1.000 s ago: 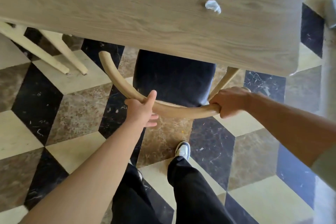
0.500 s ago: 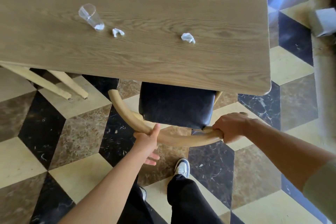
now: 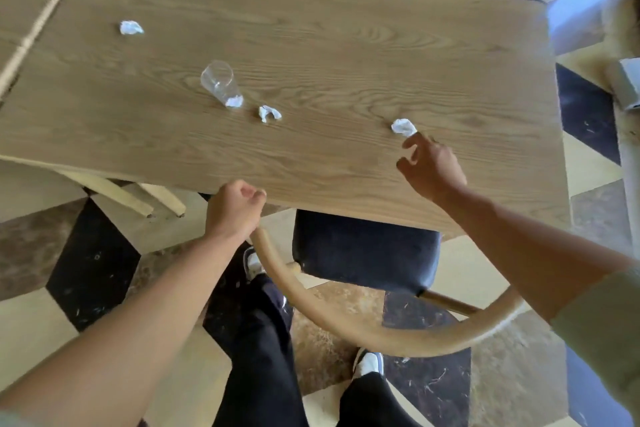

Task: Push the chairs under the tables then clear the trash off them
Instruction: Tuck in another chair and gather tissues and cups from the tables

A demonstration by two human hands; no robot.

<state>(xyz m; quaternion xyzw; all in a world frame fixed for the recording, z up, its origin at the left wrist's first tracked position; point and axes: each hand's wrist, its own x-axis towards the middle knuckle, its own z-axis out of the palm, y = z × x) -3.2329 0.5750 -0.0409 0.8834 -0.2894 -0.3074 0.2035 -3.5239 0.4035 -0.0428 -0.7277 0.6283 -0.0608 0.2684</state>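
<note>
One chair sits partly under the table, so trash-clearing seems underway: the right hand, fingers loose, reaches the nearest wad, which needs pinching next; left hand hovers curled, empty

Right grip over table, near front edge. Nearest paper ball just beyond right grip's fingertips. Left of right grip: middle paper ball, then cup on its side. Far paper ball well beyond left grip. Left grip at table's front edge. Chair seat partly under table, between both grips.
</note>
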